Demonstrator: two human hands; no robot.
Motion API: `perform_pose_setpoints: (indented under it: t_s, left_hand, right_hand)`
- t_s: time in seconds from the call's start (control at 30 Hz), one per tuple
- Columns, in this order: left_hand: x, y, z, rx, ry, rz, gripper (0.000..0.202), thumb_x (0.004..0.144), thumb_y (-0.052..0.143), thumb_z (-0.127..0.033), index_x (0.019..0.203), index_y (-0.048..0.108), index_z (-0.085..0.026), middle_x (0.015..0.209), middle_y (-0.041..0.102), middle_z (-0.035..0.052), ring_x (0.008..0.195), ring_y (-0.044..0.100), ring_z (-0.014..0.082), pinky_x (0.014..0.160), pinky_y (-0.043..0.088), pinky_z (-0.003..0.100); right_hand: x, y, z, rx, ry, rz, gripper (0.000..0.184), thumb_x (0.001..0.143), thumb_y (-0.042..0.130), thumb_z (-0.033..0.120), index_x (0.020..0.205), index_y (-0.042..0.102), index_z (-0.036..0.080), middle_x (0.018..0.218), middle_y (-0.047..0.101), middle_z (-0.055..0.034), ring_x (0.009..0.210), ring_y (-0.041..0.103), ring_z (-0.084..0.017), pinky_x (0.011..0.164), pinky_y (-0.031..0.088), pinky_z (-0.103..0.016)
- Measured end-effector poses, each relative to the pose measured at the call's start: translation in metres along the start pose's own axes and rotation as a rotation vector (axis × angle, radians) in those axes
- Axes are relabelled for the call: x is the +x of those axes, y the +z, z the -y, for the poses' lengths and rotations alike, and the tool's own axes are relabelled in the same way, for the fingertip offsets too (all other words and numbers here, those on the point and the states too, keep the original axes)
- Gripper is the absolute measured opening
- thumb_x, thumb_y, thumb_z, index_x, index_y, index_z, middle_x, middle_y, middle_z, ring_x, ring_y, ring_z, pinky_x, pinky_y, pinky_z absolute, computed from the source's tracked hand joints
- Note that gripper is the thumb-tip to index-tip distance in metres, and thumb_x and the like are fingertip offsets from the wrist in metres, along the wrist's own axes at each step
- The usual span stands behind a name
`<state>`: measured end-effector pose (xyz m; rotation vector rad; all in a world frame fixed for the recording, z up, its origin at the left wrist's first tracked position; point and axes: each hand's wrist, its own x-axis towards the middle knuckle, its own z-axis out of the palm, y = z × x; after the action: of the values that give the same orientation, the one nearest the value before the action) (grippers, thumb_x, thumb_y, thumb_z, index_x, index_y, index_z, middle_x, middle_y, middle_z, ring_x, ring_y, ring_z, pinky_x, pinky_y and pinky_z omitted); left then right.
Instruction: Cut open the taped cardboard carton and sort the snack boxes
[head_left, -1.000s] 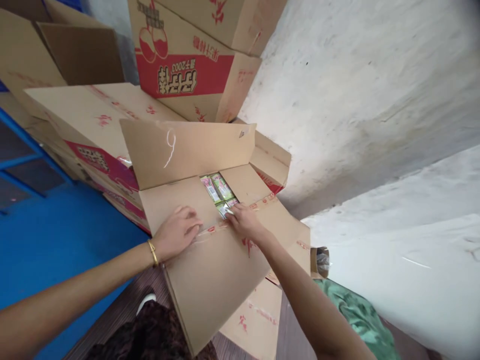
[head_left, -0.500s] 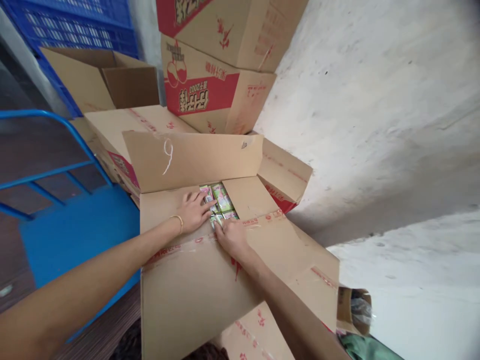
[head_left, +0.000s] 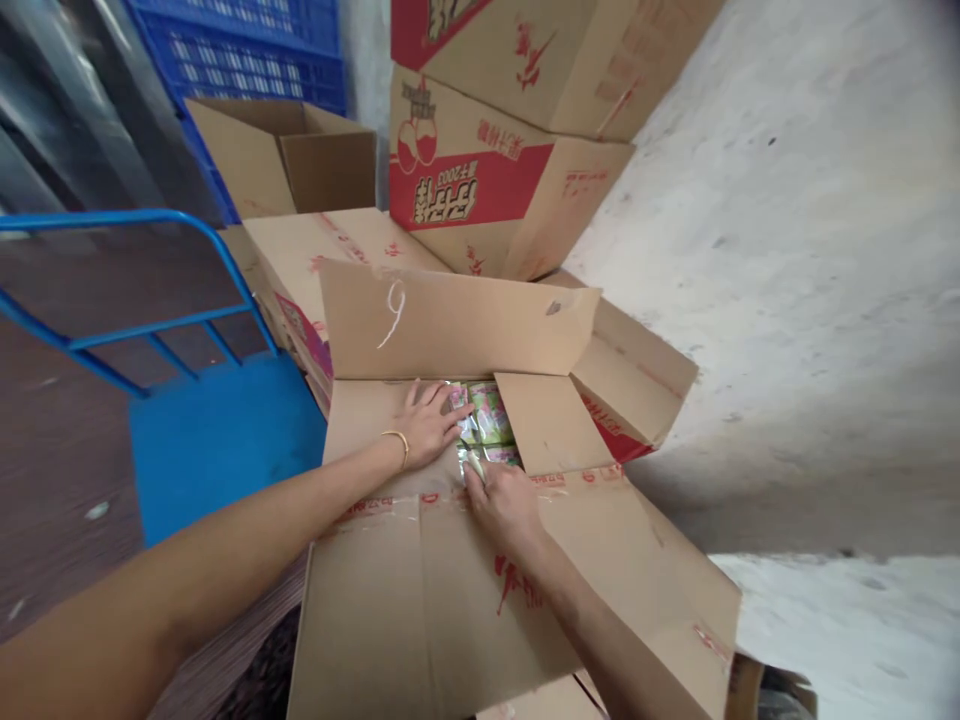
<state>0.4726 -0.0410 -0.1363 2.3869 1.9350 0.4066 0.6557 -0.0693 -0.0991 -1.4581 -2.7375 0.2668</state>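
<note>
An open cardboard carton (head_left: 450, 590) stands in front of me with its flaps spread. Through the gap between the inner flaps I see several green and pink packets (head_left: 487, 415). My left hand (head_left: 429, 422), with a gold bangle on the wrist, lies flat on the left inner flap, fingers stretched toward the packets. My right hand (head_left: 504, 498) is at the near edge of the gap, its fingers pinched on the end of one packet. The far flap (head_left: 450, 325) stands upright with a white mark on it.
More cartons with red print (head_left: 487, 190) are stacked behind, next to an open empty carton (head_left: 300, 160). A blue platform trolley (head_left: 217, 440) with a blue handle rail stands at the left, blue crates (head_left: 255, 50) behind it. A rough white wall (head_left: 787, 280) is at the right.
My left hand has slid from the taped near flap up to the gap and flattened beside the packets. My right hand stays at the gap's near edge. The view has shifted left.
</note>
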Motion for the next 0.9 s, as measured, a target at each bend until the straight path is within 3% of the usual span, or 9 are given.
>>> perform_pose_setpoints:
  t_s: [0.13,0.27,0.47,0.73,0.9]
  left_hand:
    - [-0.008,-0.002,0.001,-0.018,0.068,0.027,0.049,0.093,0.041,-0.041,0.138,0.050,-0.023,0.143,0.041,0.0143,0.136,0.032,0.0306,0.113,0.029,0.051]
    - [-0.021,-0.002,-0.002,0.017,0.167,0.059,0.054,0.092,0.043,-0.038,0.141,0.045,-0.015,0.150,0.035,0.0165,0.141,0.025,0.0294,0.118,0.022,0.047]
    - [-0.022,-0.005,-0.007,0.089,0.115,0.126,0.051,0.096,0.038,-0.043,0.143,0.043,-0.025,0.150,0.036,0.0119,0.141,0.028,0.0258,0.120,0.011,0.052]
    - [-0.021,-0.004,-0.012,0.076,0.083,0.103,0.051,0.095,0.040,-0.040,0.143,0.044,-0.023,0.150,0.036,0.0128,0.141,0.027,0.0284,0.118,0.014,0.055]
    - [-0.018,-0.003,-0.006,0.014,0.127,0.056,0.051,0.094,0.043,-0.040,0.142,0.046,-0.023,0.148,0.036,0.0151,0.137,0.032,0.0300,0.117,0.021,0.053]
  right_hand:
    - [-0.001,0.009,0.007,0.030,-0.019,0.036,0.038,0.099,0.038,0.034,0.083,0.069,0.018,0.085,0.073,-0.0082,0.077,0.065,-0.020,0.066,0.033,-0.029]
    - [0.000,0.016,0.018,0.086,-0.002,0.002,0.041,0.100,0.036,0.038,0.086,0.070,0.020,0.085,0.074,-0.0069,0.076,0.065,-0.019,0.065,0.031,-0.029]
    - [-0.003,0.013,0.027,0.134,0.037,-0.132,0.039,0.100,0.039,0.034,0.081,0.070,0.019,0.080,0.074,-0.0056,0.072,0.065,-0.017,0.067,0.029,-0.029]
    - [-0.011,0.008,0.024,0.097,-0.016,-0.193,0.035,0.098,0.042,0.028,0.079,0.069,0.018,0.076,0.073,-0.0066,0.069,0.065,-0.017,0.067,0.029,-0.029]
    - [-0.011,0.017,0.016,0.089,-0.048,-0.237,0.037,0.098,0.039,0.027,0.077,0.068,0.017,0.073,0.072,-0.0082,0.066,0.064,-0.018,0.064,0.030,-0.029]
